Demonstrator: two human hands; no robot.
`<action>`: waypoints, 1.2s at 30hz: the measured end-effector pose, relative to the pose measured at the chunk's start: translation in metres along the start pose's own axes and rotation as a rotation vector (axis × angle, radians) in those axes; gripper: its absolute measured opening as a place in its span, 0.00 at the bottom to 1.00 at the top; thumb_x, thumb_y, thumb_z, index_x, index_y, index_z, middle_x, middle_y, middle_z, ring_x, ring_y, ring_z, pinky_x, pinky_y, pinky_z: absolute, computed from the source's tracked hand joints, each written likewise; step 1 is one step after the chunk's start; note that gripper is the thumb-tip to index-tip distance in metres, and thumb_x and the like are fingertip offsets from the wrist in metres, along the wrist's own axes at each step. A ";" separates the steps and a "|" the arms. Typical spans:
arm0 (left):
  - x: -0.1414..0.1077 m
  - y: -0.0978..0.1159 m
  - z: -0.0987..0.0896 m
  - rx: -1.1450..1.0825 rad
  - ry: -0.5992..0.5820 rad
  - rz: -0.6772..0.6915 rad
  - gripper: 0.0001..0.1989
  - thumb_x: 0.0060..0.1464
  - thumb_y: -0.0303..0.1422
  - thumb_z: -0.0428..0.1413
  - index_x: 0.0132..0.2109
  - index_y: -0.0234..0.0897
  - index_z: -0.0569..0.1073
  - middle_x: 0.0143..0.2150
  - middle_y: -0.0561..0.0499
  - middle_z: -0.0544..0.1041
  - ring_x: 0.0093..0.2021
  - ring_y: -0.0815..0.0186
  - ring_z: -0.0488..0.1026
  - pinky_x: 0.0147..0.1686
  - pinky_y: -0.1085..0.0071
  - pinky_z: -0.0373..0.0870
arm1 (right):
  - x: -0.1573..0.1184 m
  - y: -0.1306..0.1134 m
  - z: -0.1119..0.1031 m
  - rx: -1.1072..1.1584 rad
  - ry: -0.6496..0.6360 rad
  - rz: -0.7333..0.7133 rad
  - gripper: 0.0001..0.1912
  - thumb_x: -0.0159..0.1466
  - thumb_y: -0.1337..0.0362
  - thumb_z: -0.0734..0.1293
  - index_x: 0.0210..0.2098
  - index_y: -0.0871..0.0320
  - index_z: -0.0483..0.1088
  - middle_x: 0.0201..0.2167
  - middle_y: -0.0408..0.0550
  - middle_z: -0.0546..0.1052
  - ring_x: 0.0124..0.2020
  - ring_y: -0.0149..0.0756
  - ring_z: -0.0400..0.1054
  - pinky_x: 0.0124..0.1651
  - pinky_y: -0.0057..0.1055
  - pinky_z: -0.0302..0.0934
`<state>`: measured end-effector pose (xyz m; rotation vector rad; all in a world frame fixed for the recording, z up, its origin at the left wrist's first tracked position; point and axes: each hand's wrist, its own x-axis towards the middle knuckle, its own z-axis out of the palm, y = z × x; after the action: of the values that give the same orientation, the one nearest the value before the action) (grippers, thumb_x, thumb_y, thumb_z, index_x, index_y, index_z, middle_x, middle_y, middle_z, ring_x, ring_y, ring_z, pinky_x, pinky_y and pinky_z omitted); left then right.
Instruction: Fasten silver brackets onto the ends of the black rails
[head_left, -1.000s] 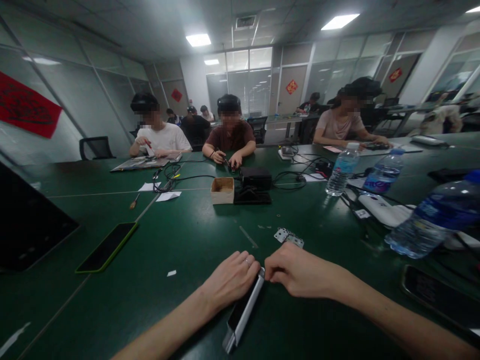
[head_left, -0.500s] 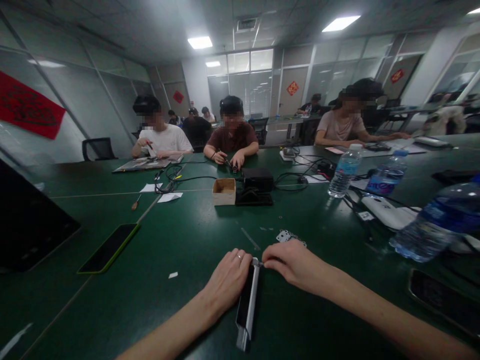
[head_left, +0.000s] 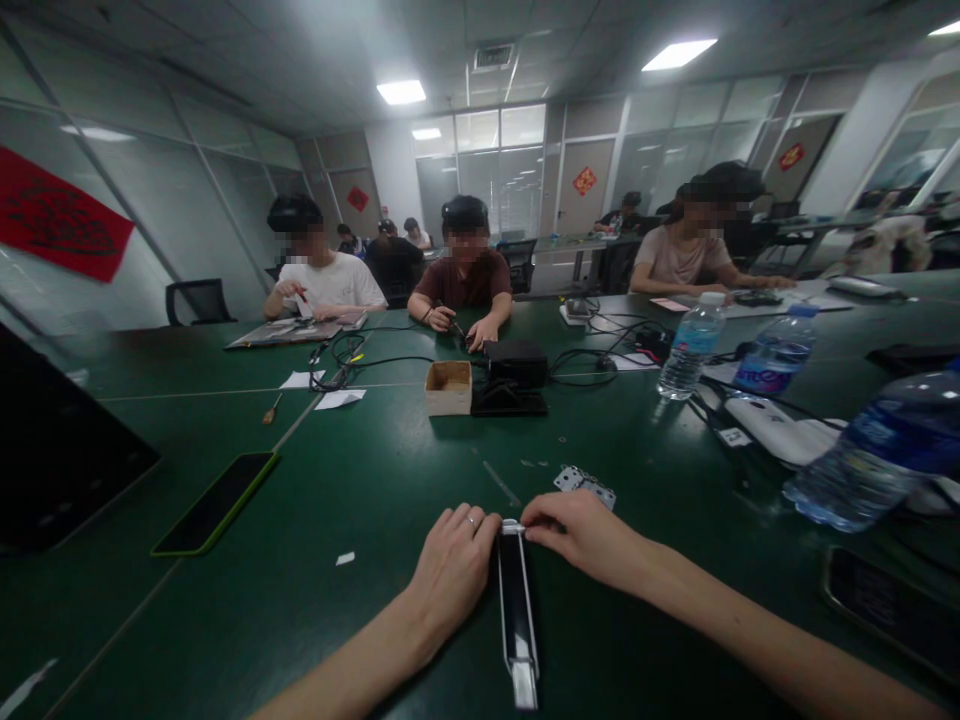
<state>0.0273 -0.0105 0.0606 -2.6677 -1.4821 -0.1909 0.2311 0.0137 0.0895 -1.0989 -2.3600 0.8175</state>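
A long, narrow black piece with a silver frame (head_left: 517,605) lies on the green table, its near end pointing towards me and a pale flap jutting from it. My left hand (head_left: 454,560), a ring on one finger, is closed at the far left corner of the piece. Pinched fingertips of my right hand (head_left: 589,530) meet its far right corner; whether a small part is between them is hidden. Just beyond the right hand lies a light metal plate with holes (head_left: 577,482), partly covered by that hand.
A small open cardboard box (head_left: 448,402) stands ahead, beside a black device (head_left: 516,365) with cables. On the left are a green-edged phone (head_left: 217,502) and a dark panel (head_left: 60,460). Water bottles (head_left: 694,345) and another phone (head_left: 892,610) lie right. People sit opposite.
The framed piece has turned: its near end has swung to the right and its black face shows more. Both hands stay at the far end, with slight finger shifts.
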 end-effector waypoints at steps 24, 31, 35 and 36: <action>0.002 -0.004 0.004 -0.180 0.095 0.002 0.07 0.63 0.25 0.49 0.46 0.36 0.71 0.42 0.48 0.76 0.40 0.61 0.72 0.41 0.63 0.71 | -0.001 0.047 -0.091 -0.579 -0.119 0.300 0.10 0.64 0.68 0.61 0.39 0.56 0.75 0.39 0.51 0.78 0.41 0.42 0.72 0.44 0.33 0.63; 0.002 -0.005 0.006 -0.197 0.100 0.006 0.08 0.64 0.25 0.49 0.46 0.36 0.71 0.43 0.48 0.75 0.40 0.61 0.71 0.41 0.63 0.71 | 0.002 0.067 -0.079 -0.506 -0.189 0.275 0.12 0.64 0.68 0.61 0.39 0.57 0.77 0.40 0.51 0.78 0.42 0.43 0.72 0.45 0.34 0.63; 0.002 -0.004 0.004 -0.199 0.091 0.003 0.08 0.64 0.25 0.49 0.46 0.36 0.71 0.43 0.48 0.75 0.40 0.61 0.71 0.41 0.62 0.71 | 0.003 0.076 -0.076 -0.494 -0.189 0.281 0.11 0.63 0.67 0.62 0.39 0.57 0.77 0.40 0.51 0.78 0.42 0.43 0.72 0.45 0.34 0.63; 0.002 -0.004 0.003 -0.195 0.088 0.004 0.08 0.64 0.25 0.49 0.46 0.36 0.71 0.43 0.48 0.75 0.40 0.60 0.71 0.41 0.62 0.71 | 0.003 0.078 -0.075 -0.485 -0.191 0.284 0.11 0.63 0.66 0.63 0.39 0.57 0.77 0.39 0.51 0.78 0.41 0.42 0.72 0.44 0.34 0.63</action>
<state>0.0253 -0.0058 0.0579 -2.7680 -1.5038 -0.4696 0.3154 0.0816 0.0948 -1.6428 -2.6827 0.4579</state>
